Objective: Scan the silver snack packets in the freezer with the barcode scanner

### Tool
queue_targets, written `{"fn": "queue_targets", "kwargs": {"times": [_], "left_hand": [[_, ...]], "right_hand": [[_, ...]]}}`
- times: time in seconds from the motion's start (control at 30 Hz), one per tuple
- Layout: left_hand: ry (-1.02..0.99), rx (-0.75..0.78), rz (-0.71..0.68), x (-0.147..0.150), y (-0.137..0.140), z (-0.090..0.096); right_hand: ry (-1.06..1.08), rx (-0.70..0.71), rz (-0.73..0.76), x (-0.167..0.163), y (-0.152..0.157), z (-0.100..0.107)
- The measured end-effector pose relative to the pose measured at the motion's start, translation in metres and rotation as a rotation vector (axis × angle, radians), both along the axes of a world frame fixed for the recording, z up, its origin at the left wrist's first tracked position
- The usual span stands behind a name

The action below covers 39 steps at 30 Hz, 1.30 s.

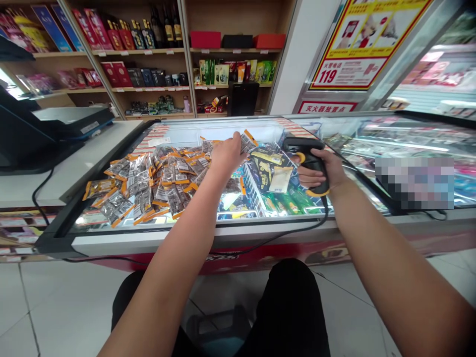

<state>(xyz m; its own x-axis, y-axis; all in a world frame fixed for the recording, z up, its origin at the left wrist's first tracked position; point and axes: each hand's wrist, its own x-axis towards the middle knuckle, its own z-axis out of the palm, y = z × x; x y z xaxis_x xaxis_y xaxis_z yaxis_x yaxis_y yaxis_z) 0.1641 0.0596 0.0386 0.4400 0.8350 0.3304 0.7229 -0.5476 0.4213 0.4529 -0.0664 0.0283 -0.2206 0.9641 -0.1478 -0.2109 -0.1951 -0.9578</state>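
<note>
My right hand (322, 171) is wrapped round the grip of a black and yellow barcode scanner (303, 144), held above the right part of the chest freezer (122, 241). A black cable runs down from its handle. My left hand (229, 152) is closed at the right edge of a heap of snack packets (173, 176), small clear bags with orange ends. One snack packet (248, 142) sticks out beyond its fingers, tilted up; the fingertips are partly hidden. The heap is spread over the freezer's glass top.
Through the glass show wire baskets with green packs (288, 201) and yellow and dark packs (266, 163). A counter (100, 148) with a black device (22, 119) stands at the left. Shelves of boxes and bottles (167, 25) line the back. The scanner cable (271, 238) hangs across the freezer front.
</note>
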Motion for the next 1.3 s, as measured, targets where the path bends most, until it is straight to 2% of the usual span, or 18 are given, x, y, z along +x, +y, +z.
{"fn": "queue_targets", "kwargs": {"times": [0.1, 0.23, 0.5, 0.7, 0.77, 0.83, 0.97, 1.03, 1.17, 1.3], "left_hand": [[-0.187, -0.066, 0.026, 0.011, -0.009, -0.005], [-0.278, -0.147, 0.029, 0.023, -0.017, -0.011], [-0.323, -0.193, 0.023, 0.026, -0.015, -0.015], [-0.323, -0.239, 0.004, 0.03, -0.016, -0.014], [-0.319, -0.313, -0.059, 0.034, -0.018, -0.015], [-0.242, -0.342, -0.139, 0.037, -0.021, -0.017], [0.07, -0.149, -0.202, 0.037, -0.031, -0.022], [0.203, -0.079, -0.268, 0.039, -0.038, -0.024], [0.405, -0.053, -0.422, 0.057, -0.055, -0.033], [0.46, -0.049, -0.513, 0.086, -0.072, -0.04]], "right_hand": [[0.007, 0.07, -0.017, -0.01, 0.001, 0.0], [0.01, 0.119, 0.037, -0.019, 0.004, -0.004], [0.004, 0.109, 0.088, -0.021, 0.002, -0.007], [0.102, 0.145, 0.138, -0.01, 0.012, -0.013], [0.212, 0.188, 0.145, 0.0, 0.018, -0.016], [0.402, 0.212, 0.087, 0.011, 0.021, -0.017], [0.885, 0.206, -0.066, 0.031, 0.016, -0.015], [1.086, 0.212, -0.09, 0.037, 0.012, -0.014], [1.342, 0.209, 0.034, 0.043, 0.008, -0.014], [1.375, 0.184, 0.117, 0.044, 0.009, -0.015]]}}
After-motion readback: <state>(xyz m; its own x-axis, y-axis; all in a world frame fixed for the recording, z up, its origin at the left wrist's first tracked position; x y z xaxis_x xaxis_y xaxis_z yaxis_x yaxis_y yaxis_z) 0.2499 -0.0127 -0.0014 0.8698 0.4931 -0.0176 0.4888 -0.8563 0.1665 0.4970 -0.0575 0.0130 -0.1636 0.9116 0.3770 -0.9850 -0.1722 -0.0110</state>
